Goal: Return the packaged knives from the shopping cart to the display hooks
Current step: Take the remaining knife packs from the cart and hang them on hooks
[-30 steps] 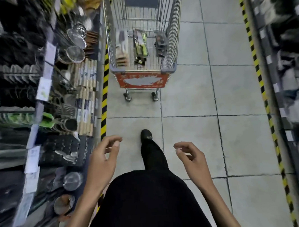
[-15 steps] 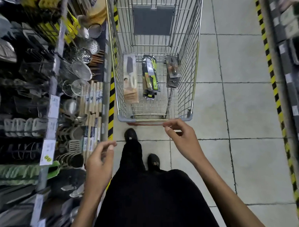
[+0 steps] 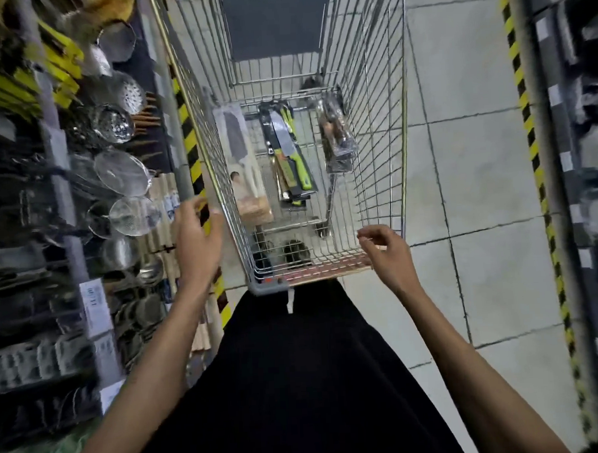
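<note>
A wire shopping cart stands right in front of me. On its floor lie three packaged knives: a cleaver on a pale card at the left, a green-handled knife pack in the middle, and a dark clear-wrapped pack at the right. My left hand hovers beside the cart's near left rim, fingers loosely curled and holding nothing. My right hand hangs over the near right corner, fingers loosely curled, also with nothing in it.
Shelving at the left carries hanging strainers, skimmers and wooden utensils, with price tags on the rail. Yellow-black tape marks the floor along both shelf rows. A dark shelf row runs along the right. Grey tiled floor lies between.
I have walked up to the cart, which now fills the view centre. Both hands have risen forward to the cart's near rim.
</note>
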